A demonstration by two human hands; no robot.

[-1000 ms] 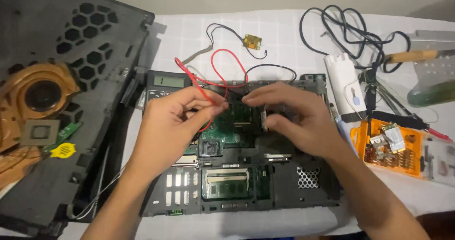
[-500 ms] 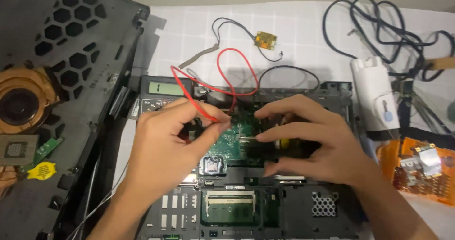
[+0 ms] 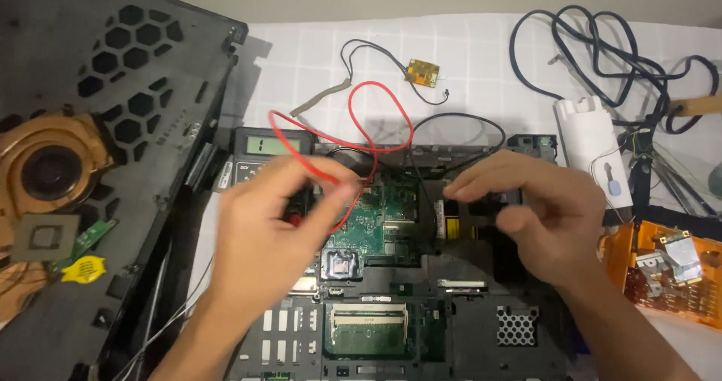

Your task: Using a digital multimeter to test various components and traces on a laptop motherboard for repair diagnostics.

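Since half a second ago, our hands have slid apart, so more of the green circuit board shows between them.

From the head camera, looking down: our left hand sits left of the green board, its fingers curled in and pinching the thin red wire. That wire makes a big loop above the board. Our right hand sits right of the board, fingers bent close together over a black part; we cannot tell if it grips anything.

The board is flat, shiny and bumpy, set inside the open black laptop frame. Our hands hide its side edges. Left of the board lie a grey meter with a little screen, and farther left a round copper fan. Right of the board lie a white plastic tool, tangled black cables and an orange tray.
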